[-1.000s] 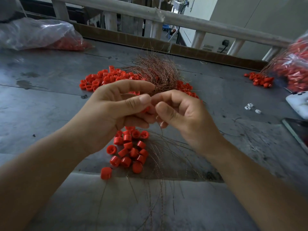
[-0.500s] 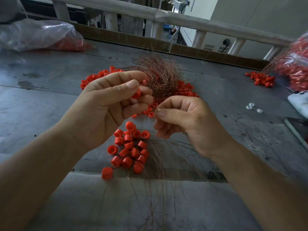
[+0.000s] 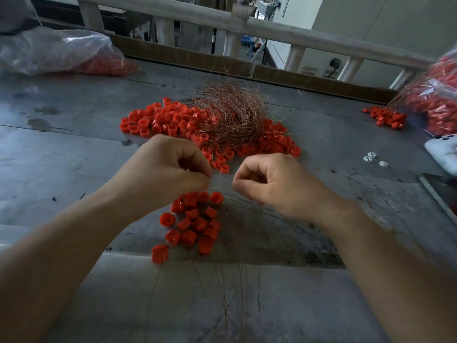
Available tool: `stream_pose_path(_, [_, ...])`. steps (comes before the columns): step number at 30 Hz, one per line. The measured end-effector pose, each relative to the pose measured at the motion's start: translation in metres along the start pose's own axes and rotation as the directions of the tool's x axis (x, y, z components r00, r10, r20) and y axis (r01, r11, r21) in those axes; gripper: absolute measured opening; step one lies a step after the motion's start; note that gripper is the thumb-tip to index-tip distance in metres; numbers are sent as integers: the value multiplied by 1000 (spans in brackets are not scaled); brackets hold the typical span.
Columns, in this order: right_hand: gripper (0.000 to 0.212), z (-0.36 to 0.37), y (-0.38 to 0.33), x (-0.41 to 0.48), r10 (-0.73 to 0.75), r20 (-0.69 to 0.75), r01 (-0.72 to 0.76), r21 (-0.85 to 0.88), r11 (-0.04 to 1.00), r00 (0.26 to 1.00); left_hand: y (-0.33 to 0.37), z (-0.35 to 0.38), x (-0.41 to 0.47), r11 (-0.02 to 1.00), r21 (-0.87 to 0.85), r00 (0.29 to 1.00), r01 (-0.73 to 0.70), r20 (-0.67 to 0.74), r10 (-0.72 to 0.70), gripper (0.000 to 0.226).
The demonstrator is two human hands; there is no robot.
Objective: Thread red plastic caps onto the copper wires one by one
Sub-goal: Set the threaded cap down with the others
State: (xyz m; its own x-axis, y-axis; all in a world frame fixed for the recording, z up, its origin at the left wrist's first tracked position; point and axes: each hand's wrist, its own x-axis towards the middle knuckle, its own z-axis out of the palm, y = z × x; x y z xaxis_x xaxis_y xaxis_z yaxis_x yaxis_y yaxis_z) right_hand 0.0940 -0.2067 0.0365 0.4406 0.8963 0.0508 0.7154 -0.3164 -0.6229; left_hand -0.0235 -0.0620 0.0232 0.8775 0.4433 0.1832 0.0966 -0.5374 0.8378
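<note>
A tangle of copper wires [image 3: 230, 117] lies on a far pile of red plastic caps [image 3: 158, 120]. A smaller pile of red caps [image 3: 197, 224] sits near me, with loose thin wires [image 3: 227, 300] trailing toward the table's near edge. My left hand [image 3: 168, 174] hovers palm down just above the near pile, its fingers curled and fingertips bunched; no cap shows in them. My right hand [image 3: 269, 184] is a little to the right, with thumb and forefinger pinched on a faint thin copper wire. The two hands are apart.
A clear plastic bag with red caps [image 3: 61, 53] lies at the back left, another bag [image 3: 437, 100] at the right with a few spilled caps [image 3: 385, 117]. A white device [image 3: 442, 152], small white bits [image 3: 371, 157] and a dark flat object [image 3: 442, 191] sit at the right edge.
The hands were joined near the wire tangle, then parted with my left hand lifting a red cap. Now both have dropped toward the near pile, and the cap is out of sight.
</note>
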Motion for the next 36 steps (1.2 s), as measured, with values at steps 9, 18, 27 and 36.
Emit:
stream_pose_path(9, [15, 3, 0, 0, -29, 56, 37, -139, 990, 998, -8, -3, 8, 997, -3, 997, 79, -19, -79, 37])
stream_pose_path(18, [14, 0, 2, -1, -25, -29, 22, -106, 994, 999, -39, -22, 32, 856, 460, 915, 233, -402, -33, 43])
stream_pose_path(27, [13, 1, 0, -1, -24, -49, 16, -147, 989, 999, -60, -18, 41, 734, 608, 942, 303, -307, -135, 35])
stream_pose_path(36, [14, -2, 14, 6, 13, -164, -47, -206, 978, 986, -44, -20, 34, 922, 357, 901, 149, -432, 22, 4])
